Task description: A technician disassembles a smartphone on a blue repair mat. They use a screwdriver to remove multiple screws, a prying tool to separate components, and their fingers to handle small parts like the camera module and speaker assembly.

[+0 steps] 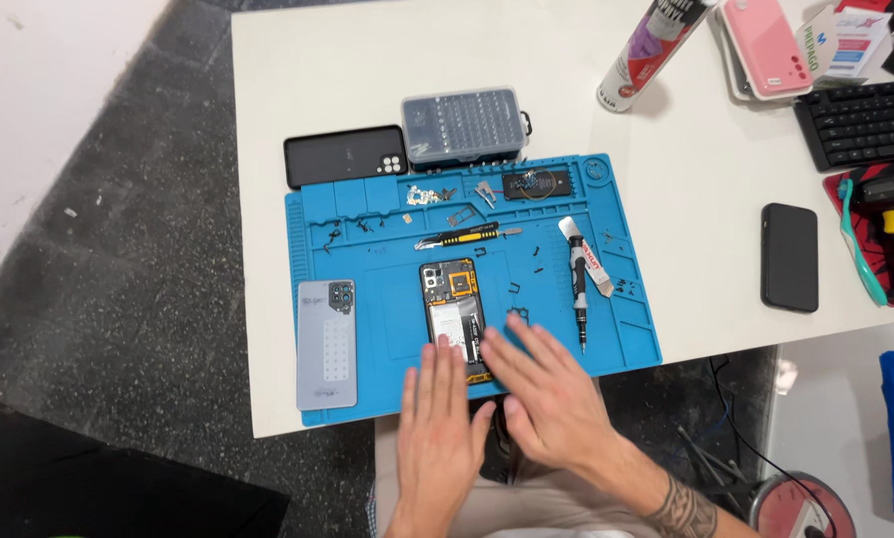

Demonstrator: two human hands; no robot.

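Across the middle of the frame runs a white rectangular desk (666,179), and on it lies a bright blue silicone repair mat (367,329) with moulded compartments along its upper edge. At the mat's lower left sits a pale grey phone back cover (326,349) with its camera cut-out at the top. Just above the mat, a black phone lying face down (345,155) rests beside a clear grey plastic case of screwdriver bits (464,126). Right of the mat, well apart from it, lies a second black slab phone (790,256).

Lower centre on the mat is the opened smartphone with its back removed (452,304), circuit board and battery showing. Both hands lie flat over its lower end: the left hand (437,423) with fingers stretched and together, its grip released, fingertips on the phone's lower left; the right hand (545,394) likewise spread open, gripping nothing, covering the lower right corner.

Right of the phone stands a slim black precision screwdriver (578,299) lying lengthwise, and above the phone a yellow-and-black handled tool (464,237). Tiny screws and metal brackets (429,195) dot the upper compartments.
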